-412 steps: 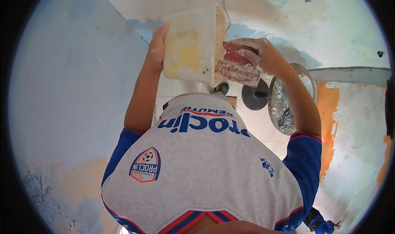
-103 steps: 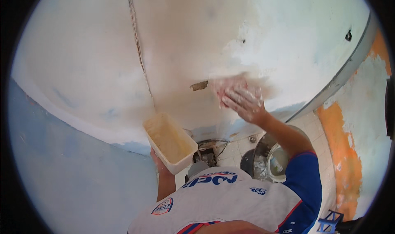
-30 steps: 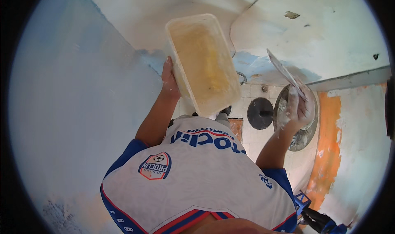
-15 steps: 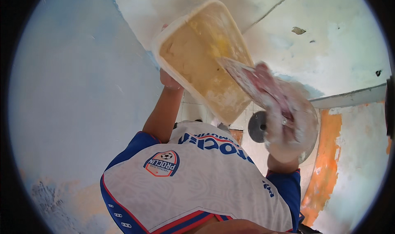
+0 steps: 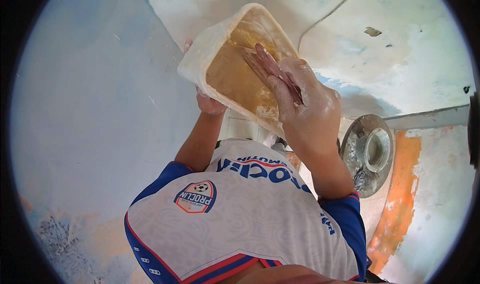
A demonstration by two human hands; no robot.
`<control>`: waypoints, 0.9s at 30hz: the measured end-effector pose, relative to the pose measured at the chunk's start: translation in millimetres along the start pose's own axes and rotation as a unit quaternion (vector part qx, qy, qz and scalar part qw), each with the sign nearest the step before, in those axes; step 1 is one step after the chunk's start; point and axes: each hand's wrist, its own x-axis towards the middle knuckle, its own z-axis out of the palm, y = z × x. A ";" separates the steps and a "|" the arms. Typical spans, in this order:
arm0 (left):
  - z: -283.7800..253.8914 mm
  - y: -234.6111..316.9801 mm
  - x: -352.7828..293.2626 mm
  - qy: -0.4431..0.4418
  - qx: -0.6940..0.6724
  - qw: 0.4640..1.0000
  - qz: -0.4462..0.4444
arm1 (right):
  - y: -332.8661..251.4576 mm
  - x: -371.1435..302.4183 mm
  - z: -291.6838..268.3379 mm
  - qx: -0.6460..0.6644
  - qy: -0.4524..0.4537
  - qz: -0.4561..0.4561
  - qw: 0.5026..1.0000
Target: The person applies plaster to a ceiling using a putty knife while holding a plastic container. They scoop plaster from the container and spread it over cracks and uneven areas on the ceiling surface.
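Observation:
My left hand (image 5: pixel 210 104) grips a whitish rectangular plastic tub (image 5: pixel 197 59) from its outer left side. Most of its fingers are hidden behind the tub, which tilts so that its inside faces me. Pale yellow-brown residue coats the inside, with a brighter yellow patch toward the far end. My right hand (image 5: pixel 312 101), smeared with white, is closed around a filling knife (image 5: pixel 274 68) with a reddish handle. The knife's blade reaches into the tub; where its edge touches cannot be made out.
Bluish-white patchy wall (image 5: pixel 90 109) rises close on my left. Ahead, a pale wall (image 5: pixel 350 49) has a long crack and chipped spots. At right, a round grey surface (image 5: pixel 355 169) bears a whitish round container (image 5: pixel 378 150), near an orange-painted strip (image 5: pixel 400 184).
My right hand has swung left and inward, bringing the filling knife deeper into the tub. The tub has tipped, showing more of its outer side. The round grey surface is now uncovered.

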 end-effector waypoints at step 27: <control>33.1 -15.3 6.4 -0.095 0.031 0.994 -0.047 | 12.2 -10.0 -23.6 0.134 0.061 0.109 0.983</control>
